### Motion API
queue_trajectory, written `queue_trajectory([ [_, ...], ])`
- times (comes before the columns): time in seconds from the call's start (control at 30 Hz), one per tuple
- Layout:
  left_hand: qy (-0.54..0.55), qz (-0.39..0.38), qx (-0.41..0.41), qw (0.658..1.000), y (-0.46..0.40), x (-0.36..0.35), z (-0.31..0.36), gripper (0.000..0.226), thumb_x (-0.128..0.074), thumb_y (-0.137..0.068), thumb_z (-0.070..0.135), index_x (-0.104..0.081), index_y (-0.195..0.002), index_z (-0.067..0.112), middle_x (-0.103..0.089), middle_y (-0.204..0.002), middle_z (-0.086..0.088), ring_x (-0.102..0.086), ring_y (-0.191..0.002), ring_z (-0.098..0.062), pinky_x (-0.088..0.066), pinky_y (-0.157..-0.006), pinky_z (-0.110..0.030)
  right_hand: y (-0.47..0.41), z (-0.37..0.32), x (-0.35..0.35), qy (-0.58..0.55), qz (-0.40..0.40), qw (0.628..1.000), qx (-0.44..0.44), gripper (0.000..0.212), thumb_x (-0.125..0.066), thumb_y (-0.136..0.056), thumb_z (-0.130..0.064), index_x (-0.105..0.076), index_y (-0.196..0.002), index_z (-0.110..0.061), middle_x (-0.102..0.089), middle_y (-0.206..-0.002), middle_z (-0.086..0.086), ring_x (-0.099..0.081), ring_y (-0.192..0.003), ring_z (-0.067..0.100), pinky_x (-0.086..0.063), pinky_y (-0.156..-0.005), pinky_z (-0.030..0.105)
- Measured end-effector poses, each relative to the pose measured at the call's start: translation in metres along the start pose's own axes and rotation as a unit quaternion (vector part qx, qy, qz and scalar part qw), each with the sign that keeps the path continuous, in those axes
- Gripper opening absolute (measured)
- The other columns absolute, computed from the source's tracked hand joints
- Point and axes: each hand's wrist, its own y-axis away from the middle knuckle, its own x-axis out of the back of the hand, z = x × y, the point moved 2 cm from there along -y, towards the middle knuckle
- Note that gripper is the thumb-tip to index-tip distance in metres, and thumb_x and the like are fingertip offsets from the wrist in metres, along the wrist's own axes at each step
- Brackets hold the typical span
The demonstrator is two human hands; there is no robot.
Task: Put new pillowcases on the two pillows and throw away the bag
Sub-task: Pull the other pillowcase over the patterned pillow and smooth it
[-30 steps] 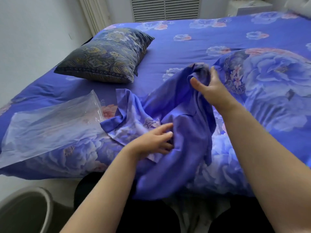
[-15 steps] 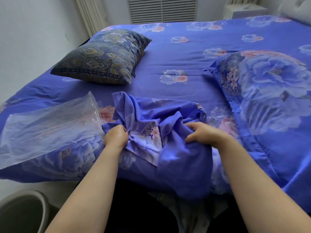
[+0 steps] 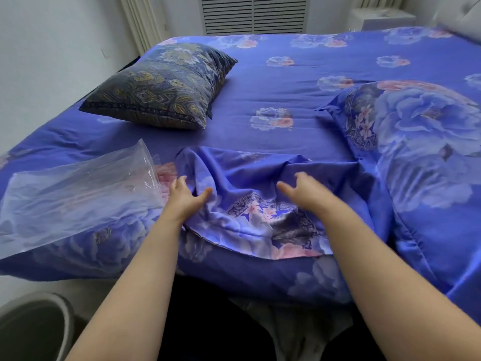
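Observation:
A loose blue floral pillowcase (image 3: 260, 204) lies rumpled on the bed's near edge. My left hand (image 3: 186, 199) rests on its left part with fingers spread and thumb out. My right hand (image 3: 304, 191) hovers just over its middle, fingers spread and blurred, holding nothing. A dark paisley pillow (image 3: 161, 87) lies at the far left of the bed. A pillow in a blue floral case (image 3: 421, 142) lies at the right. A clear plastic bag (image 3: 78, 194) lies flat on the bed, left of my left hand.
The bed (image 3: 299, 82) is covered in a blue floral sheet. A grey round bin (image 3: 33, 327) stands on the floor at the lower left. A white wall is at the left and a louvred panel (image 3: 253, 14) behind the bed.
My right hand lowered the lifted pillowcase to the bed. Both hands, which gripped the bunched fabric half a second ago, have opened, and the pillowcase lies spread flatter.

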Motion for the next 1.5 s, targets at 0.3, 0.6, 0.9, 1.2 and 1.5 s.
queue_trajectory([
  [0.3,0.071,0.133,0.001,0.989,-0.004,0.021,0.022,0.022,-0.048,-0.087,0.011,-0.061,-0.095,-0.004,-0.063,-0.101,-0.029,-0.059,-0.097,-0.04,-0.043,-0.082,-0.039,0.01,-0.006,-0.049,-0.026,-0.038,0.998,-0.043,0.045,-0.051,-0.09,-0.051,-0.054,-0.11,-0.011,-0.058,-0.119,0.009,-0.052,-0.105,0.029,-0.044,-0.086,0.038],
  [0.6,-0.041,0.447,0.142,0.882,0.025,0.128,-0.033,0.054,-0.044,-0.084,0.01,-0.038,-0.137,0.012,-0.039,-0.138,-0.02,-0.04,-0.122,-0.04,-0.035,-0.096,-0.049,-0.002,-0.02,-0.054,-0.282,0.114,0.952,-0.033,0.047,-0.068,-0.078,-0.043,-0.053,-0.114,-0.016,-0.045,-0.128,0.003,-0.052,-0.109,0.018,-0.045,-0.096,0.037],
  [0.9,0.101,-0.048,-0.06,0.992,0.04,-0.009,0.07,0.055,-0.048,-0.088,0.059,-0.061,-0.098,0.007,-0.065,-0.092,-0.013,-0.061,-0.092,-0.031,-0.048,-0.077,-0.042,0.032,-0.059,-0.057,-0.336,-0.144,0.924,0.111,0.012,-0.052,-0.082,-0.005,-0.053,-0.073,-0.012,-0.047,-0.062,0.003,-0.039,-0.056,0.013,-0.034,-0.052,0.027],
  [1.2,-0.001,-0.068,-0.099,0.993,0.027,0.022,0.082,0.036,-0.047,-0.096,0.023,-0.063,-0.067,0.009,-0.058,-0.058,-0.002,-0.051,-0.061,-0.018,-0.038,-0.054,-0.027,0.037,-0.077,-0.052,-0.146,0.077,0.927,0.336,0.041,-0.034,-0.089,-0.04,-0.071,-0.095,-0.023,-0.069,-0.107,-0.008,-0.056,-0.111,0.016,-0.039,-0.1,0.041],
  [1.5,0.681,0.215,-0.059,0.697,0.008,0.082,0.073,0.03,-0.03,-0.102,0.014,-0.051,-0.081,0.013,-0.054,-0.08,-0.004,-0.054,-0.075,-0.012,-0.047,-0.08,-0.025,-0.014,-0.044,-0.057,-0.03,-0.05,0.991,0.118,0.069,-0.037,-0.087,-0.067,-0.028,-0.143,-0.028,-0.019,-0.155,0.005,-0.035,-0.135,0.028,-0.035,-0.107,0.041],
])
